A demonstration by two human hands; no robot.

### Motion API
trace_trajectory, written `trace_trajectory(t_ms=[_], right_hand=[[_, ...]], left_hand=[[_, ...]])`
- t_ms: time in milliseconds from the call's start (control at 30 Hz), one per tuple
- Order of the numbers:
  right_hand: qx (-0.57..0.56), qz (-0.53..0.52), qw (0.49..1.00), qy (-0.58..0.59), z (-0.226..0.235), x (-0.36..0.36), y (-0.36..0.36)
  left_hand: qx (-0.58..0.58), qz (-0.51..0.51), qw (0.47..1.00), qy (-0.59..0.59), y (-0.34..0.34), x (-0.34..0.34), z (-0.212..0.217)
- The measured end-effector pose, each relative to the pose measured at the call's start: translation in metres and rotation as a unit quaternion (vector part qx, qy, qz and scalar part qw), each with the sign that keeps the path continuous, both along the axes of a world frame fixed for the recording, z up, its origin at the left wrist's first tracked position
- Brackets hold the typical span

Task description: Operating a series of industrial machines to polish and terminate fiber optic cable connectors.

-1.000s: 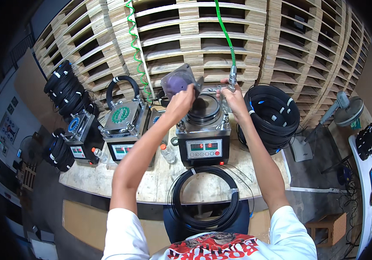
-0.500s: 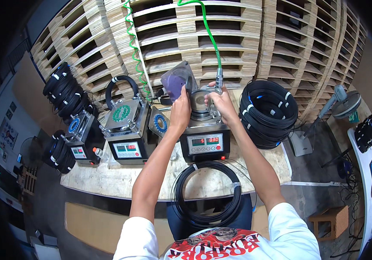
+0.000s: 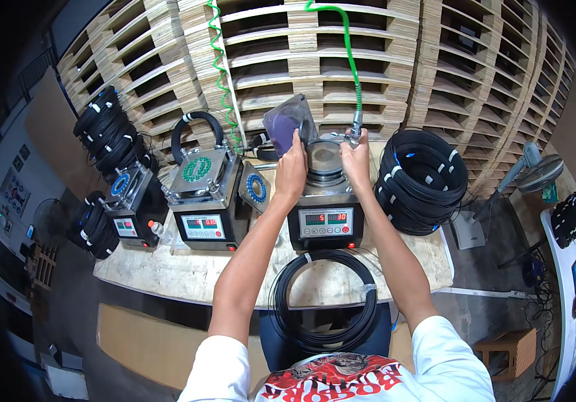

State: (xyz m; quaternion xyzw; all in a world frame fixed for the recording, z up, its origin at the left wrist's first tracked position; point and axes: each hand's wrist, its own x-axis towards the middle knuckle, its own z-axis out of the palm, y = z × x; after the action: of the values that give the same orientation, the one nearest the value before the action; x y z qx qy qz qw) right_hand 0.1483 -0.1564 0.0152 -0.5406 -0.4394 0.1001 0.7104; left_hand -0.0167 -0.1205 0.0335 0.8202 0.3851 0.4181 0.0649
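My left hand [image 3: 292, 174] is closed on the edge of a square plate [image 3: 280, 127] with a purple round pad, which stands tilted over the back left of the right-hand machine. In my right hand [image 3: 355, 162] is a metal air blow gun [image 3: 356, 127] on a green hose [image 3: 353, 60]. It is gripped just above the machine's bare round platen [image 3: 326, 158]. The black polishing machine [image 3: 325, 222] has a lit red display on its front. A coil of black cable [image 3: 288, 273] lies before it, hanging over the table edge.
Two similar machines stand to the left, one with a green-ringed plate [image 3: 197, 170], one with a blue-ringed plate [image 3: 120, 183]. Another plate [image 3: 256, 188] leans between machines. Stacked cable coils [image 3: 422, 181] are at right; a fan [image 3: 539, 174] stands beyond. Wooden pallets [image 3: 314, 70] rise behind.
My right hand has shifted up and closed round the blow gun, its fingers now drawn back from the platen. The left hand still keeps the plate tilted. The whole view has shifted slightly.
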Motion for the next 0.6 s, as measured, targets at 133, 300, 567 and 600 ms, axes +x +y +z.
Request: trace_trajectory(t_ms=[133,300,567,600], right_hand=[[0.031,0.078,0.991,0.103,0.009,-0.02,-0.007],[0.1,0.199,0.949,0.223,0.021,-0.038,-0.014],[0.129,0.162,0.969,0.137,0.052,-0.021,-0.014],[0.08,0.168,0.976,0.114,0.049,-0.009,-0.016]], left_hand=[[0.012,0.001,0.999,-0.032,0.003,-0.005,-0.004],[-0.031,-0.011,0.997,-0.072,0.002,-0.002,-0.006],[0.052,-0.057,0.994,-0.073,0.011,-0.004,-0.008],[0.068,-0.077,0.993,-0.052,0.008,-0.002,-0.007]])
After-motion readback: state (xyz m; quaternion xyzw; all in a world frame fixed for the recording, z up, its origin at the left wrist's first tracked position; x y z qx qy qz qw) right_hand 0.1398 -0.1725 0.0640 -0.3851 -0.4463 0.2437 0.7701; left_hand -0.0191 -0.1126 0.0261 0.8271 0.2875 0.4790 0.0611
